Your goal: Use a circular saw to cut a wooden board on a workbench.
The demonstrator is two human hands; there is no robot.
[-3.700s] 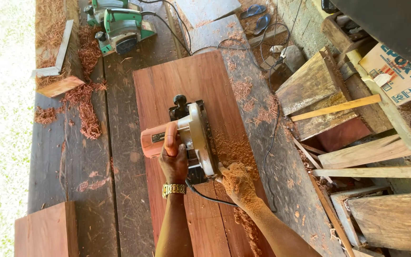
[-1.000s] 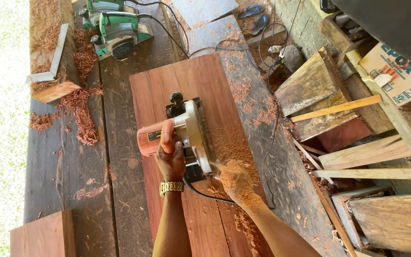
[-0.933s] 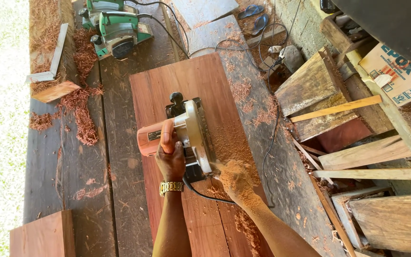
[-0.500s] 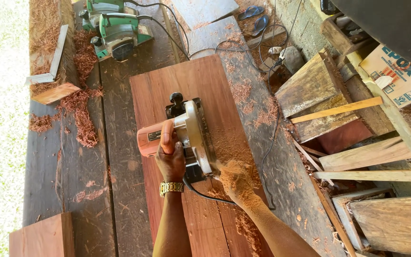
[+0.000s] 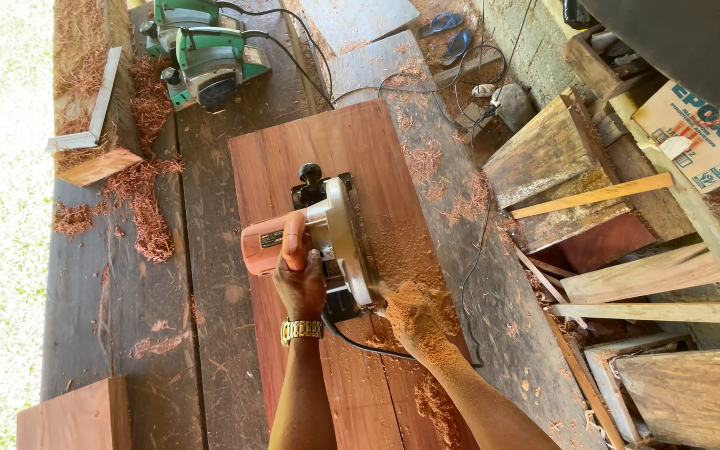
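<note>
An orange circular saw (image 5: 318, 242) sits on a reddish-brown board (image 5: 360, 167), roughly at the middle of the board's width, its pale metal guard turned to the right and a black knob at its far end. The left hand (image 5: 300, 279) is closed around the saw's orange handle, fingers wrapped over the top; a gold-coloured watch (image 5: 302, 330) circles that wrist. The right hand (image 5: 414, 315) lies flat on the board just beside the rear of the saw, to its right, fingers spread rather than gripping anything, and it is thickly coated with sawdust (image 5: 410, 267) that also fans across the board. A black cable (image 5: 360, 342) runs from the back of the saw between the two forearms.

The board lies on a table (image 5: 143, 308) of dark weathered planks. Red wood shavings (image 5: 147, 208) are heaped to the left of the board. At the far left end stand two green power planers (image 5: 202, 50) with their cords trailing right. A short reddish block (image 5: 72, 417) rests at the near left corner. To the right, well apart from the saw, offcuts and planks (image 5: 593, 208) are stacked in a loose pile, with a cardboard box (image 5: 697, 137) behind them.
</note>
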